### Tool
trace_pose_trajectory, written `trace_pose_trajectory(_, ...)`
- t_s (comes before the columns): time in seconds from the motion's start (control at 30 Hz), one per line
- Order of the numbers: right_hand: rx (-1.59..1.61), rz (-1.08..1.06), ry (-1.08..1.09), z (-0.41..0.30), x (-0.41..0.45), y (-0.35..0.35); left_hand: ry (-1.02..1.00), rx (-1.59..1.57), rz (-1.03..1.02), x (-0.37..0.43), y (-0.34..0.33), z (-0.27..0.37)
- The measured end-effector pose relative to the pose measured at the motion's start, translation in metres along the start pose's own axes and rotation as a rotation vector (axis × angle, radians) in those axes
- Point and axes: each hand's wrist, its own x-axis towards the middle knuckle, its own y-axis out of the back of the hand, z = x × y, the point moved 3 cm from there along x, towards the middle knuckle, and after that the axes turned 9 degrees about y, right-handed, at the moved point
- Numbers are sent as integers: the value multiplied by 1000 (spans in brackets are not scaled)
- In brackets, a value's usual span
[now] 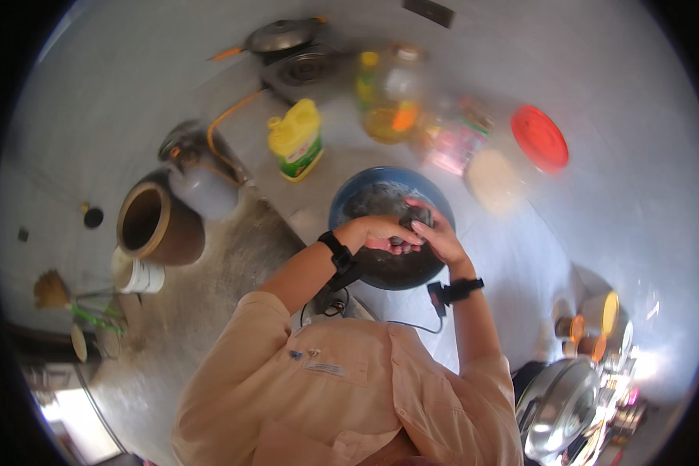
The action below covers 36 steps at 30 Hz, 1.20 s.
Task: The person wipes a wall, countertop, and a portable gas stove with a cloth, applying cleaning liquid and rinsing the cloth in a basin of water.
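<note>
Above a round blue plastic basin (391,172), my left hand (378,232) and my right hand (441,233) meet around a small dark grey wad (416,216). Whether it is cloth or a scouring pad I cannot tell. Fingers of both hands press on it, the right from its outer side and the left from below and across. Murky grey liquid (378,201) with a pale, foamy-looking patch fills the basin's lower part. The wad is partly hidden by my fingers.
Beyond the basin stand a yellow jug (296,140), blurred oil bottles (387,125) and a red-lidded jar (540,138). A gas stove (306,69) carries a lidded pan (282,36). Left are a gas cylinder (204,189) and brown crock (192,239); a large metal lid (565,408) lies right.
</note>
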Motion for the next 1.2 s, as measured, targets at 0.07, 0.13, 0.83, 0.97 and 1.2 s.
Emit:
trace_pose_trajectory(0.07,178,54,-83,2,3,-3,-48,45,63,12,7,-3)
trace_pose_trajectory(0.13,201,154,-79,15,9,-1,-152,114,200,15,12,-4)
trace_pose_trajectory(0.83,296,205,207,13,6,-17,45,168,238,4,14,0)
trace_pose_trajectory(0.97,222,222,233,5,18,-17,150,73,170,-3,-10,10)
trace_pose_trajectory(1.2,7,681,273,44,33,-19,-366,1012,904,16,12,1)
